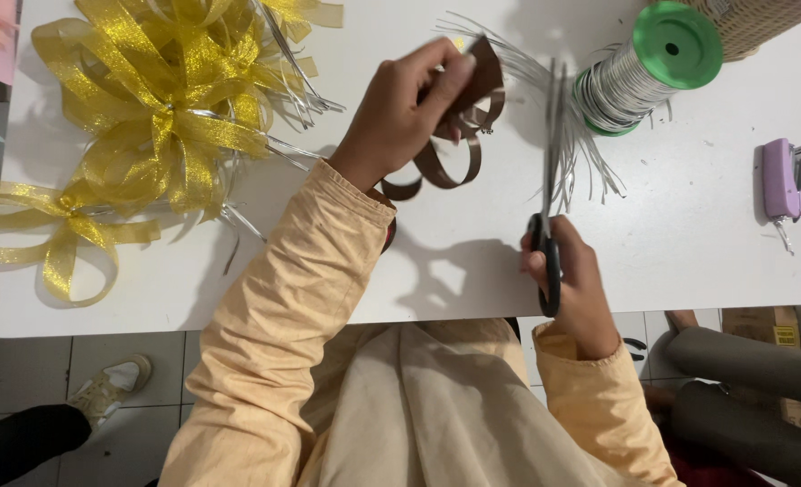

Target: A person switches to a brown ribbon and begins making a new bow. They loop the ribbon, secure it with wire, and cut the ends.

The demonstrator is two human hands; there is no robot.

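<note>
Above a white table: black-handled steel scissors gripped in the right hand, fingers through the loops, long axis running straight away from the body, blades pointing at a green-capped spool of silver ribbon. Pinched between thumb and fingertips of the left hand, a looped brown satin ribbon, trailing toward the wrist. Nearby, gold glitter ribbon bows.

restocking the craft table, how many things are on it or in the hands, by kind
gold ribbon bows: 2
brown ribbon piece, in the left hand: 1
scissors, in the right hand: 1
wire spool with green ends: 1
lilac stapler: 1
bunch of cut silver wires: 1
woven basket: 1
Total: 8
</note>
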